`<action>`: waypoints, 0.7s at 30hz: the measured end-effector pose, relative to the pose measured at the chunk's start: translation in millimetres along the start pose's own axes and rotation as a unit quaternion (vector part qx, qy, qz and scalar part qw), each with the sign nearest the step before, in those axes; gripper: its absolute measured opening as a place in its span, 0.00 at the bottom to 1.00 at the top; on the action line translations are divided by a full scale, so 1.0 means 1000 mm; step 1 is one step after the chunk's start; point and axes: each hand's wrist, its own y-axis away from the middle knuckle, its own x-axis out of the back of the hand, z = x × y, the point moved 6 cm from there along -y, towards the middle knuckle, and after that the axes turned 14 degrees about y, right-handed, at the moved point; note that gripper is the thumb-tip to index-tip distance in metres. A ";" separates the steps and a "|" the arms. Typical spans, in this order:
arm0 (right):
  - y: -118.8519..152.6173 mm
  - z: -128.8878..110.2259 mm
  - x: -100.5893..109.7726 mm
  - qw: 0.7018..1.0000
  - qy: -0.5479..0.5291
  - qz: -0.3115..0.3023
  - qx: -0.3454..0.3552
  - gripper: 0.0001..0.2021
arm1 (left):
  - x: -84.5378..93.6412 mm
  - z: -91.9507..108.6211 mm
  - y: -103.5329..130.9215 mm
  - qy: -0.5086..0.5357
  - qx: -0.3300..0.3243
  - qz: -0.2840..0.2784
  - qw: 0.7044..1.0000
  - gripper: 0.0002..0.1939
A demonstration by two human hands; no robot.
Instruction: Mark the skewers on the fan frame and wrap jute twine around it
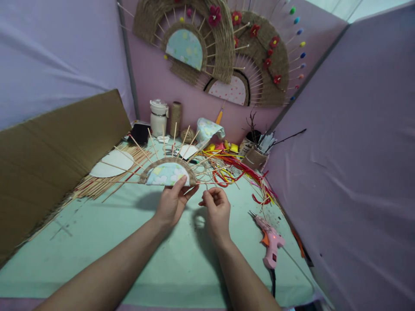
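A half-round craft piece [166, 173] with a floral fabric centre, a twine-wrapped rim and thin sticks fanning outward is held above the table. My left hand [174, 199] grips its lower right edge, thumb on the fabric and fingers underneath. Just right of the piece, my right hand [216, 206] is closed in a pinch around a thin strand of twine [206, 186] beside the lowest right stick. The fingers hide part of the strand. On the table to the right lies a pink glue gun [271, 242] with a small red light lit.
Loose sticks [97, 183] and a white oval [112, 163] lie at left beside a cardboard panel [65, 151]. Behind are a white jar [158, 117], a twine spool [175, 119], coloured pipe cleaners [240, 164] and a holder with twigs [255, 159]. Finished pieces [223, 47] hang on the back wall.
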 end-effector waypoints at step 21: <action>0.009 -0.020 0.014 0.953 0.202 0.082 0.210 0.06 | 0.000 -0.001 0.002 -0.031 -0.031 -0.014 0.999 0.14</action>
